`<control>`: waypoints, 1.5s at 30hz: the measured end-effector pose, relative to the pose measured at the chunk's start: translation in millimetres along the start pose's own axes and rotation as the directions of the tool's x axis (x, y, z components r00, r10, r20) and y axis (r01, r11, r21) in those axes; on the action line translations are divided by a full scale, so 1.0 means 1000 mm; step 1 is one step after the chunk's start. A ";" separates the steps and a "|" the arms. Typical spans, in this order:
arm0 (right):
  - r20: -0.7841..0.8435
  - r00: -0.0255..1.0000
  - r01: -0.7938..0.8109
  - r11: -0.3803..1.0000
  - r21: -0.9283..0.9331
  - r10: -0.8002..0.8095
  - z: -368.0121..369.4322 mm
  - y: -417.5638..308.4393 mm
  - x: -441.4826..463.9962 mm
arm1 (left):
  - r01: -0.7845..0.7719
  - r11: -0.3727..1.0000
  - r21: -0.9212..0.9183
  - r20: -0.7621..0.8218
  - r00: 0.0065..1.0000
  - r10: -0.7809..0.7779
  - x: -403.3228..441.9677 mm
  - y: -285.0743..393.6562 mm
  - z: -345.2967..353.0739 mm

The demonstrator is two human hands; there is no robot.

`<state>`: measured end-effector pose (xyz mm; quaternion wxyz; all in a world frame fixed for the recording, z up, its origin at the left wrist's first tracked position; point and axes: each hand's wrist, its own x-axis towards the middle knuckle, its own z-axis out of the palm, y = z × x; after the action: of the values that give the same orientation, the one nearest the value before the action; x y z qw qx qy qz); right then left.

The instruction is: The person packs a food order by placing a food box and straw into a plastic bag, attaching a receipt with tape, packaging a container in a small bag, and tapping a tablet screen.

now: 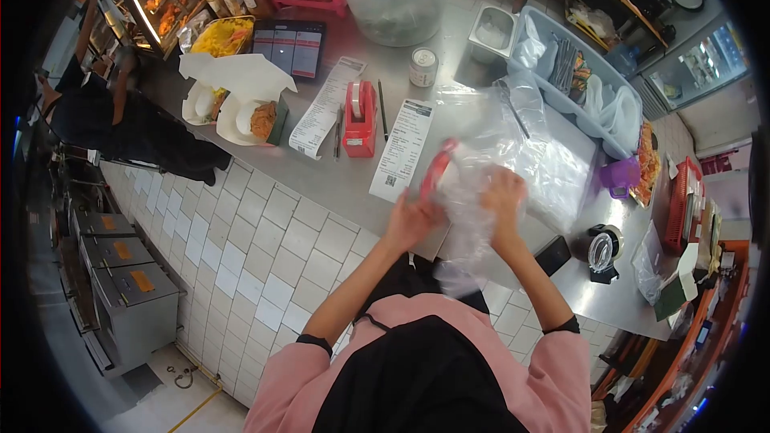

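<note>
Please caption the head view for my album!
Right hand holding clear plastic, left hand close by, at a metal counter.

At the metal surface (346, 180), the right hand (504, 196) grips a clear plastic bag (465, 232), the left hand (413, 220) near a blurred red item (435, 172).

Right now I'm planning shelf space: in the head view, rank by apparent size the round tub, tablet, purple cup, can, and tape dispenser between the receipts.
1. Round tub
2. Tablet
3. Tape dispenser
Smallest: can and purple cup, too alike to rank.
</note>
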<state>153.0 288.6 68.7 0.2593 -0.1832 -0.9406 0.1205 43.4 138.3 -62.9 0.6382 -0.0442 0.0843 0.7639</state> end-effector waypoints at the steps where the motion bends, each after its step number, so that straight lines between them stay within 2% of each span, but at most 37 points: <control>1: 0.275 0.955 0.141 0.986 -0.093 -0.110 0.004 -0.006 0.007 | -0.012 0.985 0.173 -0.300 0.952 0.064 0.000 0.008 0.046; 2: 0.534 0.826 0.300 0.943 -0.143 -0.181 0.006 -0.007 0.013 | -0.014 0.985 0.174 -0.296 0.953 0.065 0.003 0.013 0.070; 3: 0.533 0.826 0.301 0.943 -0.144 -0.182 0.009 -0.006 0.013 | 0.043 0.918 0.394 -0.271 0.960 0.072 0.007 0.015 0.087; 4: 0.588 0.784 0.321 0.941 -0.107 -0.200 0.016 -0.002 0.010 | 0.091 0.801 0.592 -0.247 0.966 0.073 0.011 0.015 0.094; 5: 0.641 0.736 0.337 0.939 -0.067 -0.218 0.026 0.003 0.005 | 0.293 0.673 0.679 -0.482 0.870 0.107 0.015 0.009 0.090; 6: 0.643 0.733 0.341 0.938 -0.067 -0.221 0.051 0.016 -0.018 | 0.291 0.676 0.677 -0.482 0.870 0.108 0.020 0.009 0.087; 7: 0.515 0.856 -0.144 0.940 0.310 -0.039 0.085 0.032 -0.056 | 0.257 0.497 0.829 -0.408 0.885 0.223 0.027 0.011 0.084; 8: 0.446 0.895 -0.221 0.900 0.376 0.033 0.095 0.035 -0.070 | 0.219 0.285 0.933 -0.308 0.897 0.317 0.032 0.013 0.083; 9: 0.373 0.923 -0.239 0.900 0.364 0.094 0.095 0.026 -0.071 | 0.215 0.289 0.933 -0.306 0.897 0.320 0.030 0.015 0.086; 11: 0.276 0.943 -0.285 0.884 0.370 0.188 0.100 0.013 -0.073 | -0.026 0.182 0.983 -0.036 0.943 0.329 0.013 0.022 0.094; 14: 0.249 0.945 -0.303 0.853 0.426 0.212 0.101 0.009 -0.070 | -0.069 0.222 0.973 -0.014 0.936 0.351 -0.001 0.021 0.087; 15: 0.278 0.942 -0.299 0.841 0.451 0.186 0.095 0.009 -0.071 | -0.072 0.221 0.973 -0.009 0.938 0.347 -0.004 0.021 0.084; 17: 0.361 0.927 -0.276 0.833 0.479 0.100 0.083 0.012 -0.064 | -0.055 -0.040 0.998 0.062 0.978 0.201 -0.009 0.022 0.081; 18: 0.412 0.910 -0.259 0.835 0.486 0.042 0.077 0.016 -0.056 | -0.060 -0.040 0.997 0.067 0.977 0.202 -0.008 0.022 0.081; 20: 0.540 0.833 -0.190 0.851 0.489 -0.124 0.061 0.030 -0.030 | 0.173 -0.076 0.982 -0.148 0.954 0.260 -0.006 0.020 0.080; 21: 0.597 0.774 -0.149 0.856 0.494 -0.210 0.055 0.038 -0.012 | 0.203 -0.148 0.968 -0.153 0.943 0.295 -0.005 0.014 0.068; 22: 0.646 0.711 -0.118 0.858 0.499 -0.278 0.050 0.049 0.008 | 0.198 -0.148 0.969 -0.148 0.943 0.299 -0.004 0.010 0.068; 24: 0.722 0.572 -0.094 0.842 0.531 -0.390 0.038 0.069 0.052 | -0.008 -0.192 0.981 0.084 0.916 0.393 -0.003 0.003 0.068; 25: 0.742 0.530 -0.107 0.835 0.540 -0.412 0.034 0.075 0.073 | -0.010 -0.250 0.968 0.119 0.897 0.426 -0.004 -0.004 0.057; 26: 0.692 0.639 -0.050 0.880 0.473 -0.336 0.023 0.085 0.104 | -0.009 -0.248 0.969 0.117 0.897 0.427 -0.007 -0.007 0.048; 27: 0.670 0.732 -0.140 0.935 0.326 -0.124 0.010 0.086 0.138 | -0.088 -0.377 0.922 0.239 0.895 0.376 -0.007 -0.009 0.041; 28: 0.525 0.846 -0.097 0.942 0.322 -0.092 0.028 0.116 0.164 | -0.167 -0.497 0.851 0.355 0.881 0.313 -0.005 -0.009 0.038; 29: 0.347 0.938 -0.178 0.842 0.510 -0.012 0.031 0.122 0.196 | -0.153 -0.393 0.907 0.286 0.908 0.306 -0.007 -0.008 0.050; 31: 0.154 0.988 -0.090 0.920 0.381 0.032 0.060 0.169 0.250 | -0.151 -0.424 0.893 0.292 0.911 0.292 -0.007 -0.011 0.034; 32: 0.097 0.988 -0.145 0.915 0.377 0.117 0.071 0.182 0.272 | -0.147 -0.454 0.879 0.294 0.916 0.272 -0.006 -0.012 0.028; 33: 0.086 0.981 -0.190 0.940 0.282 0.172 0.087 0.198 0.291 | -0.143 -0.453 0.880 0.294 0.913 0.283 -0.005 -0.010 0.030; 34: 0.090 0.983 -0.181 0.941 0.285 0.162 0.103 0.217 0.307 | -0.169 -0.420 0.892 0.302 0.912 0.275 -0.005 -0.007 0.040; 36: 0.304 0.882 -0.406 0.908 0.101 0.360 0.134 0.245 0.329 | -0.186 -0.381 0.906 0.306 0.910 0.281 -0.004 -0.004 0.056; 37: 0.386 0.775 -0.561 0.825 0.060 0.499 0.141 0.246 0.335 | -0.152 -0.319 0.936 0.254 0.917 0.307 -0.004 -0.004 0.063; 38: 0.398 0.773 -0.559 0.827 0.059 0.494 0.151 0.245 0.340 | -0.116 -0.253 0.960 0.198 0.924 0.328 -0.004 -0.003 0.066; 40: 0.251 0.826 -0.455 0.860 -0.230 0.504 0.171 0.246 0.341 | -0.129 -0.255 0.958 0.208 0.926 0.315 -0.004 -0.001 0.066; 41: 0.231 0.830 -0.442 0.852 -0.282 0.507 0.159 0.222 0.341 | -0.123 -0.240 0.963 0.198 0.926 0.322 -0.003 0.000 0.068; 43: 0.229 0.815 -0.468 0.837 -0.283 0.533 0.164 0.216 0.340 | -0.107 -0.211 0.972 0.173 0.929 0.328 -0.002 0.000 0.069; 45: 0.227 0.786 -0.512 0.811 -0.282 0.575 0.170 0.223 0.342 | -0.152 -0.226 0.962 0.213 0.936 0.280 0.000 0.004 0.069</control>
<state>-147.3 607.2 5.9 0.0464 -0.4526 -0.8825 0.1192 42.2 150.6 5.6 0.2936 0.4423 0.6700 0.5189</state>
